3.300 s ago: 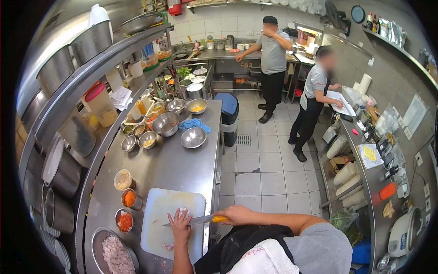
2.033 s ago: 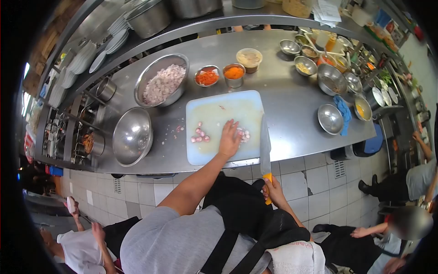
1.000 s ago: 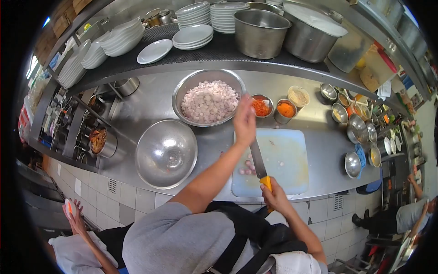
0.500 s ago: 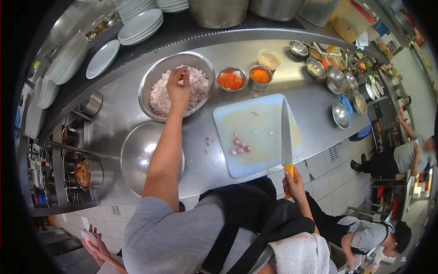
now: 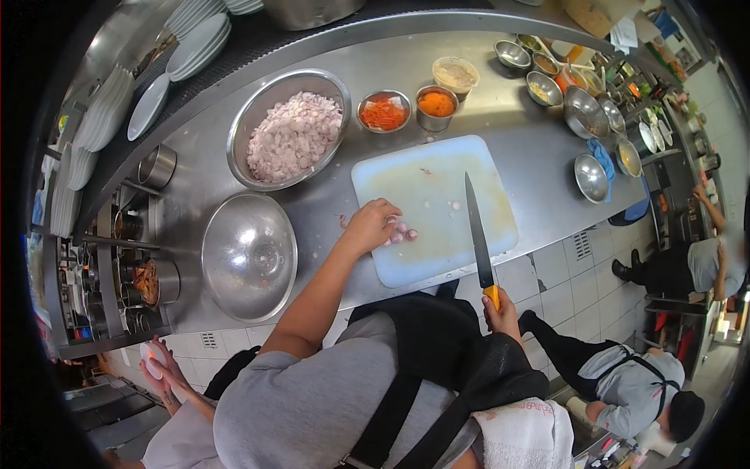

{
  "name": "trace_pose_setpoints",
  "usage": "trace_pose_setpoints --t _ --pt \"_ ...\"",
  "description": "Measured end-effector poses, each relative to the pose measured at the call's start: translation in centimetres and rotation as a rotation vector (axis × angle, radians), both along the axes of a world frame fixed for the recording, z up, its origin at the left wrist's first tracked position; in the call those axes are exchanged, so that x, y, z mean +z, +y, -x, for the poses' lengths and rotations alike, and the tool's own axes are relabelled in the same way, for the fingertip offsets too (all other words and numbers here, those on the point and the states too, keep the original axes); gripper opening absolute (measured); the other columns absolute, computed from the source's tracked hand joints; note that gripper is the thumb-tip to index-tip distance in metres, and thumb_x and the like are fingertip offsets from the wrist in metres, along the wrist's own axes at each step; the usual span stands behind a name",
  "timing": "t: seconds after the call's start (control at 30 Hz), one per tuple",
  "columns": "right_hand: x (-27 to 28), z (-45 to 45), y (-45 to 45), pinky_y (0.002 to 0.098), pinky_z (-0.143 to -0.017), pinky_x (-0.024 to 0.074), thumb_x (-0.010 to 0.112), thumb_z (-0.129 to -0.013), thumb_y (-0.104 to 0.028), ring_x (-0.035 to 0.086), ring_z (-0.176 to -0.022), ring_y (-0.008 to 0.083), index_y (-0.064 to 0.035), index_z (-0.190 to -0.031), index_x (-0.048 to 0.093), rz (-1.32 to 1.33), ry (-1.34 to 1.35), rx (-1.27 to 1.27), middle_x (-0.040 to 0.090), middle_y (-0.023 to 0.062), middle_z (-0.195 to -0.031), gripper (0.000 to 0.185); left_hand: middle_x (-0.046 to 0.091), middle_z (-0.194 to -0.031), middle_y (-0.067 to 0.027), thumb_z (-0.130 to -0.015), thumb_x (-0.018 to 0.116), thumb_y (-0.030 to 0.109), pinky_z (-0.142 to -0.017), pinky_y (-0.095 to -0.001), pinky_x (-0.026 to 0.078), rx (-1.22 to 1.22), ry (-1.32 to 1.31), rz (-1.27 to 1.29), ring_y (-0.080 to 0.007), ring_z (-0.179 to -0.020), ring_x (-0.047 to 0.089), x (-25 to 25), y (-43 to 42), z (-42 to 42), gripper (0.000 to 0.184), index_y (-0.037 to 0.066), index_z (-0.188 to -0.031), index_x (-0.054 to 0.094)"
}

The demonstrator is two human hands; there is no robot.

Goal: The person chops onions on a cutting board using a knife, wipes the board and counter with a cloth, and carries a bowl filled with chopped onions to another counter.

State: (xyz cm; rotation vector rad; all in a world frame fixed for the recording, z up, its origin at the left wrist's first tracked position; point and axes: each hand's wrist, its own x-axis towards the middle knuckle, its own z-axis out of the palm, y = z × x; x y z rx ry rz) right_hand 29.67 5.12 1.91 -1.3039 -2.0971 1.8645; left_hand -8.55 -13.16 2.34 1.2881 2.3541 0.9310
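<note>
On the cutting board (image 5: 430, 184) my left hand (image 5: 373, 227) curls its fingers over a small cluster of peeled shallots (image 5: 412, 234) near the left edge. The fingers partly hide the shallots under them. My right hand (image 5: 502, 314) is closed round the yellow handle of a kitchen knife (image 5: 478, 233), whose blade points away from me above the board's right side. A large steel bowl (image 5: 234, 156) beyond my left hand holds chopped shallots (image 5: 295, 134). Nearer to me is a second steel bowl (image 5: 249, 258), with only a few specks inside.
Behind the board stand containers of shredded carrot (image 5: 383, 113), orange food (image 5: 436, 103) and pale food (image 5: 455, 74). Small metal bowls (image 5: 591, 178) sit at the right. Stacked plates (image 5: 199, 47) line the shelf. One co-worker (image 5: 637, 387) is at the right; another's hands (image 5: 160, 367) show lower left.
My left hand has moved from the bowl of chopped shallots back to the whole shallots on the board. My right hand still holds the knife, its blade now tilted further left.
</note>
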Motion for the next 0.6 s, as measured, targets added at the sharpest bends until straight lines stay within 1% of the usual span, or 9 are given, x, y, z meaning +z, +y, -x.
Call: trace_pose_setpoints --t 0.03,0.07,0.13,0.27,0.3,0.4,0.47,0.53,0.6 --pt "-0.3 -0.4 0.5 0.0267 -0.048 0.0395 0.067 -0.107 -0.026 0.05 -0.054 0.0078 -0.0022 -0.132 0.061 -0.042 -0.007 0.004 0.056 -0.0007 -0.071 0.035 0.071 -0.115 -0.0121 -0.086 0.077 0.011 -0.091 -0.0421 0.057 -0.037 0.143 -0.004 -0.0304 -0.1 0.071 -0.3 0.0 -0.4 0.027 0.007 -0.113 0.077" --pt "-0.4 -0.9 1.0 0.0267 -0.048 0.0395 0.067 -0.107 -0.026 0.05 -0.054 0.0078 -0.0022 -0.132 0.061 -0.038 -0.003 -0.004 0.056 -0.0007 -0.071 0.035 0.071 -0.115 -0.0121 -0.086 0.077 0.011 -0.091 -0.0421 0.057 -0.045 0.148 0.0 -0.0304 -0.1 0.071 -0.8 0.0 -0.6 0.027 0.007 -0.113 0.077" --pt "0.3 -1.2 2.0 0.027 -0.048 0.0405 0.067 -0.107 -0.026 0.051 -0.054 0.0088 -0.0014 -0.134 0.06 -0.043 -0.009 -0.001 0.058 0.0006 -0.073 0.037 0.069 -0.12 -0.012 -0.085 0.077 0.011 -0.095 -0.0433 0.056 0.001 0.114 0.157 -0.0333 -0.106 0.07 -1.4 0.3 -0.9 0.031 0.007 -0.116 0.076" --pt "0.2 -2.1 4.1 0.0302 -0.048 0.044 0.066 -0.107 -0.026 0.055 -0.054 0.0116 -0.0022 -0.136 0.06 -0.114 -0.073 0.025 0.061 0.0041 -0.073 0.038 0.07 -0.118 -0.0122 -0.084 0.078 0.008 -0.094 -0.0411 0.057 0.057 0.011 0.208 -0.0322 -0.105 0.071 -1.5 1.3 -1.2 0.033 0.007 -0.117 0.075" --pt "-0.1 -2.4 4.7 0.0341 -0.049 0.0475 0.067 -0.106 -0.027 0.061 -0.055 0.0173 -0.0036 -0.137 0.059 -0.154 -0.121 0.051 0.066 0.0106 -0.076 0.04 0.071 -0.117 -0.0125 -0.084 0.078 0.006 -0.093 -0.0398 0.057 0.091 -0.052 0.142 -0.0308 -0.104 0.071 -1.1 1.4 -1.2 0.034 0.006 -0.118 0.075" --pt "-0.5 -3.0 5.7 0.037 -0.051 0.05 0.067 -0.105 -0.026 0.066 -0.057 0.0229 -0.005 -0.136 0.058 -0.192 -0.199 0.092 0.07 0.0166 -0.08 0.039 0.071 -0.115 -0.0132 -0.084 0.079 0.004 -0.091 -0.0376 0.058 0.073 -0.103 -0.031 -0.0279 -0.104 0.072 0.5 4.0 -1.4 0.035 0.004 -0.118 0.073" --pt "-2.9 -3.6 6.1 0.0382 -0.054 0.0515 0.066 -0.105 -0.025 0.068 -0.06 0.0248 -0.0053 -0.136 0.058 -0.234 -0.148 0.096 0.071 0.0187 -0.082 0.038 0.072 -0.114 -0.0136 -0.084 0.079 0.003 -0.09 -0.0367 0.058 0.032 -0.102 -0.129 -0.0265 -0.104 0.072 0.7 6.6 -2.8 0.035 0.003 -0.118 0.072" --pt "-4.1 -3.8 6.2 0.0394 -0.057 0.053 0.066 -0.105 -0.025 0.07 -0.062 0.0267 -0.0057 -0.136 0.057 -0.279 -0.091 0.105 0.072 0.0207 -0.084 0.038 0.072 -0.114 -0.0141 -0.085 0.078 0.002 -0.092 -0.0384 0.057 -0.116 -0.182 -0.259 -0.0284 -0.102 0.072 -0.1 11.0 -4.5 0.034 0.002 -0.118 0.07" --pt "-4.1 -3.2 6.0 0.0428 -0.068 0.0562 0.065 -0.104 -0.022 0.074 -0.074 0.0337 -0.0046 -0.131 0.057 -0.289 -0.056 0.114 0.072 0.0236 -0.088 0.033 0.072 -0.115 -0.0141 -0.084 0.078 0.0 -0.094 -0.0397 0.057 -0.184 -0.157 -0.19 -0.0298 -0.103 0.071 -2.3 14.7 -5.6 0.035 0.003 -0.119 0.07"
